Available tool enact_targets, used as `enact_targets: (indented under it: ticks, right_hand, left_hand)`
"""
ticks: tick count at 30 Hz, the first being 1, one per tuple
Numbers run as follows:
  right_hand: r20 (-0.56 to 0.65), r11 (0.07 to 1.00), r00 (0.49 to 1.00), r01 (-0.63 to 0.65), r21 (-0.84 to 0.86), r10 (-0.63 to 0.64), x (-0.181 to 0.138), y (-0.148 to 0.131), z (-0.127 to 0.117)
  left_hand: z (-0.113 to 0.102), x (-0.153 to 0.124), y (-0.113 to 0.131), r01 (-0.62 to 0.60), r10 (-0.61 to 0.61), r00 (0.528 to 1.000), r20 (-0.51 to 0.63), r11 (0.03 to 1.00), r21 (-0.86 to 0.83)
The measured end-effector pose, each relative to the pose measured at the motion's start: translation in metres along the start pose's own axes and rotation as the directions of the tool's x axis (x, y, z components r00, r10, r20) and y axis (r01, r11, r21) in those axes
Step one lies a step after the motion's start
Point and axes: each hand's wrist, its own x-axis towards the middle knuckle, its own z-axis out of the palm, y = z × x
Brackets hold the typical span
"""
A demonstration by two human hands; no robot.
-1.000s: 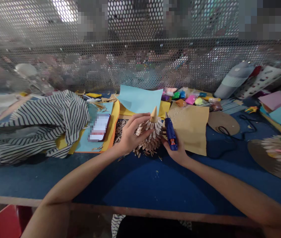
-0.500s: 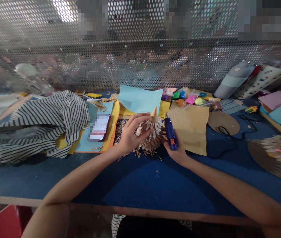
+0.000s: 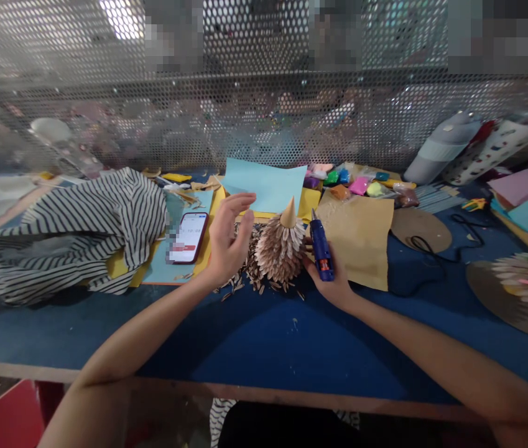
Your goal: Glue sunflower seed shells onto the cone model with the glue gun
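A paper cone covered in seeds stands upright on the blue table, its bare tan tip pointing up. My left hand hovers just left of the cone with fingers stretched out, not touching it. My right hand rests on the table to the cone's right, closed round a blue glue gun whose nozzle points up and away. Loose seeds lie scattered at the cone's base.
A striped cloth lies at the left. A phone rests on coloured paper beside it. Brown paper, clay packets, cardboard discs and a bottle fill the right. A perforated metal screen closes the back.
My left hand has let go of the seed cone and drawn back to the left with fingers spread. The cone now stands free. My right hand keeps still with the glue gun.
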Motion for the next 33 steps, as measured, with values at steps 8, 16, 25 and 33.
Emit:
enact_targets:
  ticks: [8, 16, 25, 33]
  right_hand:
    - [-0.016, 0.999, 1.0, -0.002, -0.045, 0.002, -0.004, 0.006, 0.0]
    - [-0.009, 0.997, 1.0, -0.026, -0.075, 0.025, -0.003, -0.001, -0.002]
    - [-0.004, 0.999, 0.999, -0.033, -0.038, 0.033, -0.005, 0.003, -0.001]
    - [-0.004, 0.999, 1.0, -0.019, -0.037, 0.019, -0.005, 0.005, -0.001]
  left_hand:
    - [-0.011, -0.038, -0.001, 0.323, -0.343, 0.938, 0.049, 0.917, 0.232]
    - [-0.016, -0.078, 0.016, -0.143, -0.111, 0.86, 0.499, 0.885, 0.443]
    - [-0.014, -0.095, 0.026, -0.332, -0.107, 0.804, 0.585, 0.735, 0.591]
    - [-0.014, -0.091, 0.023, -0.392, -0.012, 0.796, 0.605, 0.752, 0.53]
